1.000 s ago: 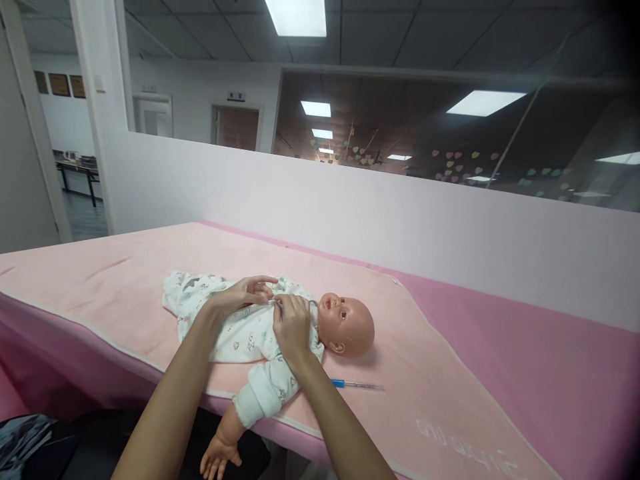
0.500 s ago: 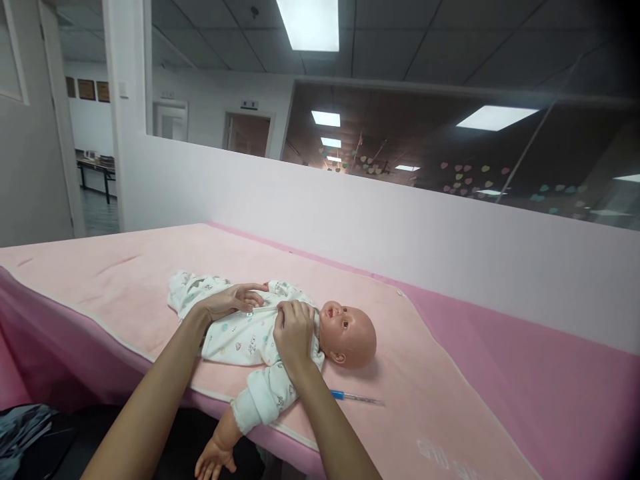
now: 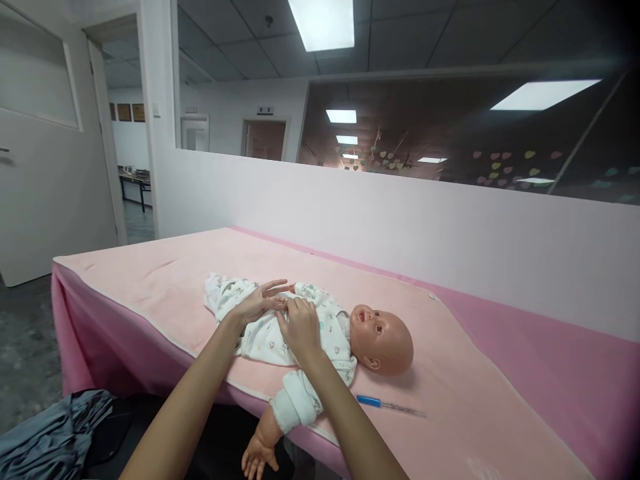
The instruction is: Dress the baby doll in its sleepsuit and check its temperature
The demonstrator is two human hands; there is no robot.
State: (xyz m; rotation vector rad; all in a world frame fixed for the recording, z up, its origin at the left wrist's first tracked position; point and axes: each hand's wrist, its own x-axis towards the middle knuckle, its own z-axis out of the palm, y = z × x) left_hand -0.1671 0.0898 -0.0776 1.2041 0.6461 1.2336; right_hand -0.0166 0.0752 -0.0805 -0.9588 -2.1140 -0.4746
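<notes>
A baby doll (image 3: 383, 341) in a white printed romper (image 3: 265, 333) lies on its back on a pink blanket (image 3: 165, 280), head to the right. Both my hands rest on the doll's chest. My left hand (image 3: 260, 303) pinches the romper's front with thumb and forefinger, the other fingers stretched out. My right hand (image 3: 300, 327) is closed on the cloth just beside it. One doll arm (image 3: 263, 447) hangs over the table's near edge. A thin thermometer with a blue end (image 3: 387, 405) lies on the blanket below the doll's head.
A low white partition wall (image 3: 400, 220) with glass above runs along the table's far side. Grey cloth (image 3: 55, 437) lies on the floor at the lower left. An open doorway (image 3: 127, 173) is at the left.
The view has swung left, so the doll sits further right in frame. Both hands have shifted a little down the romper's front, from the collar toward the chest.
</notes>
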